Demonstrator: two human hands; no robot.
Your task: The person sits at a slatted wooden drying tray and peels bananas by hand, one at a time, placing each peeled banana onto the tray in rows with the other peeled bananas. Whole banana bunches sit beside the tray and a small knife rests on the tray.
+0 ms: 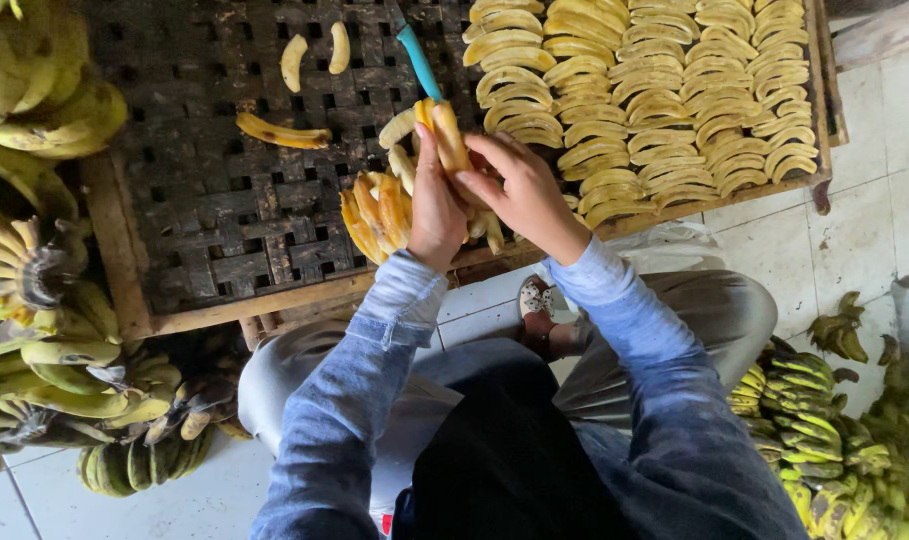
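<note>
head view, looking straight down over the lap. left hand (pixel 436 205) wrapped around a peeled banana (pixel 446 135), holding it upright over the near edge of the woven drying rack (pixel 204 180). right hand (pixel 519 190) pressed against the same banana from the other side, fingers curled on it; the two hands touch. a knife with a teal handle (pixel 417 60) pokes up just behind the banana's tip; cannot tell which hand grips it. just left of the hands, a small heap of peeled bananas (pixel 374 210) lies on the rack. a few loose pieces (pixel 284 132) lie scattered on the bare dark weave further back. right half of the rack is covered by neat rows of banana slices (pixel 664 90), overlapping. unpeeled yellow banana bunches (pixel 44 330) piled on the floor at left; greener bunches (pixel 814 420) at right on the white tile floor (pixel 864 160). blue denim sleeves (pixel 634 340) on both arms.
</note>
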